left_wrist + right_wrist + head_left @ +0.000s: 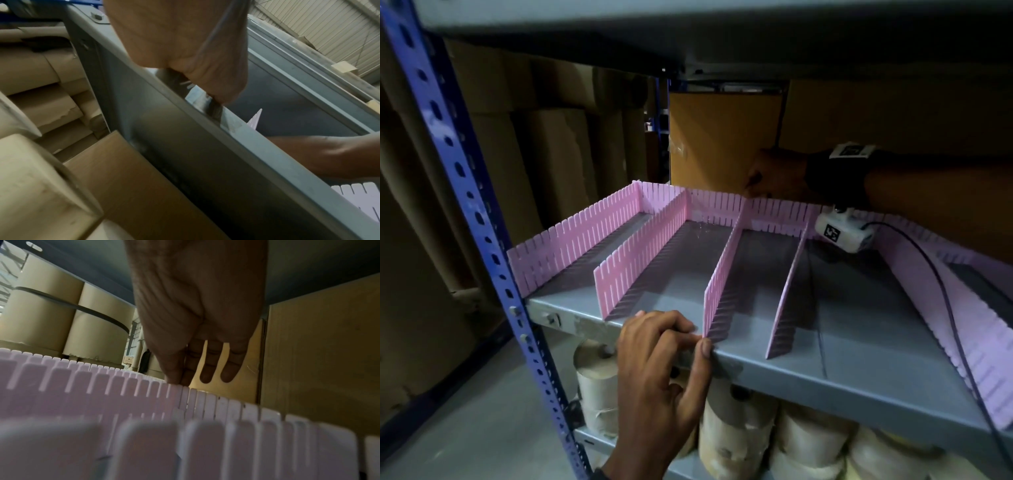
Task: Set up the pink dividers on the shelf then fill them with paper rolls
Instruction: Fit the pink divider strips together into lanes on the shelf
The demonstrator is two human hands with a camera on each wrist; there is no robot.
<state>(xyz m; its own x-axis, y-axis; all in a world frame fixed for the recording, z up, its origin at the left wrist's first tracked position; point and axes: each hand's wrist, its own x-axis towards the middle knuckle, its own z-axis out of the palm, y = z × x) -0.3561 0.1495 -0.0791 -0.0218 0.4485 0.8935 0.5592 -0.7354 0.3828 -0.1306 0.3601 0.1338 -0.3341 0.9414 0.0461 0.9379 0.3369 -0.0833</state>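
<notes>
On the grey shelf several pink slotted dividers run front to back from a pink back strip. My left hand is at the shelf's front lip; its curled fingers and thumb pinch the lower front corner of the third divider. In the left wrist view the left hand sits over the lip and hides that corner. My right hand reaches to the back, fingers straight. Its thumb and forefinger press on the top edge of the back strip, at this divider's far end. Cream paper rolls lie on the shelf below.
A blue perforated upright stands at the shelf's left front corner. The upper shelf hangs low overhead. A brown cardboard box and large brown rolls stand behind. A black cable from the wrist camera crosses the right lane.
</notes>
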